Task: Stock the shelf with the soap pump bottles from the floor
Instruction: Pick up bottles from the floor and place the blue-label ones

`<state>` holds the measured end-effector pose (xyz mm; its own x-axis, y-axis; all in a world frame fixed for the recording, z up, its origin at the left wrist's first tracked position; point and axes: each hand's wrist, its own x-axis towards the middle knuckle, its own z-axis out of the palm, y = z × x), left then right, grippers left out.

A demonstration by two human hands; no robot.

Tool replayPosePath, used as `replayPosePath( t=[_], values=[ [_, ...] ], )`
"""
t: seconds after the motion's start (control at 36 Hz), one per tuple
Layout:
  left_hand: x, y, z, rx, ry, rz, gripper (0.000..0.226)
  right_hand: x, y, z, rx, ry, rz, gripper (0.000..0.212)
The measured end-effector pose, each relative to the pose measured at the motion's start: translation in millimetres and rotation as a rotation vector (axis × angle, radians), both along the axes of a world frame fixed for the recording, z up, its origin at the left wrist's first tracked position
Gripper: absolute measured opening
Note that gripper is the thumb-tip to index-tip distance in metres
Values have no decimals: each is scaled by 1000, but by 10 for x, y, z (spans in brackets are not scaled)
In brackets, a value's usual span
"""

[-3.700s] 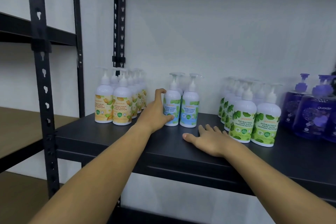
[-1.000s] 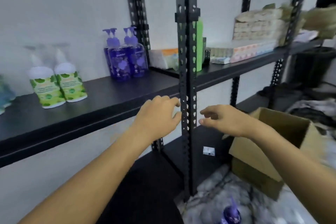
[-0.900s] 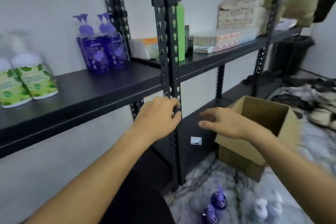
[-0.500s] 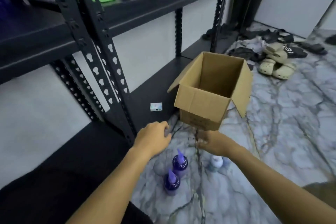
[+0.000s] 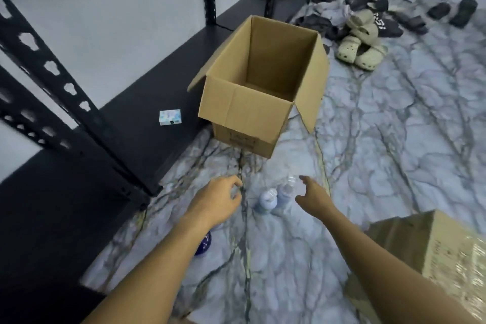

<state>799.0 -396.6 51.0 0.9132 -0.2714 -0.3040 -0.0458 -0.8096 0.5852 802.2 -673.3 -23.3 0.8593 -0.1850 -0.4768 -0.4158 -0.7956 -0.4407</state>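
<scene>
Two pale bottles (image 5: 268, 198) stand upright on the marble floor (image 5: 368, 166), touching or nearly so, just short of the open box (image 5: 260, 81). Their pump heads face up toward my camera and blur into the floor pattern. A purple bottle (image 5: 203, 243) shows only as a sliver beside my left forearm.

My left hand (image 5: 219, 198) hovers to the left of the pale pair, fingers loosely curled and holding nothing. My right hand (image 5: 309, 192) hovers to their right, fingers spread with the forefinger leading, also empty. Neither hand touches a bottle yet.

Handling, as I judge it: these are filled plastic pump bottles, so moderately heavy for their size, with stiff walls that give a little when squeezed. The smooth, rounded bodies may be slippery. The pump head is the weak part, since a lift by the nozzle could press it down or twist it.

I would take each bottle round the shoulder or upper body, thumb against fingers, one bottle per hand. Because the two stand so close together, my fingers must come in from the outer sides. Knocking one over is the main risk.
</scene>
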Motion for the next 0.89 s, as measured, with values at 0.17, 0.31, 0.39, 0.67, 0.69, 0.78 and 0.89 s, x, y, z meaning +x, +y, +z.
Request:
replayPosePath(
  t=[0.17,0.31,0.39,0.67,0.69,0.78,0.89],
  values=[
    [-60,-194,-325,-73,102,28,30,16,-175,-560,191,29,-66,82],
    [-116,-227,-557,-38,157,22,31,55,-84,-613,273,-83,-101,54],
    [-97,-230,-658,-34,172,35,31,117,-87,-669,265,-109,-112,42],
    [64,-494,-1006,-120,215,131,42,270,-165,-708,219,-111,-32,45],
    [72,-538,-1051,-138,224,157,45,281,-175,-721,212,-112,-23,46],
    [75,-674,-1196,-202,241,194,49,305,-218,-773,188,-117,11,50],
    [107,-819,-1378,-229,264,201,60,325,-270,-811,181,-131,42,51]
  ],
)
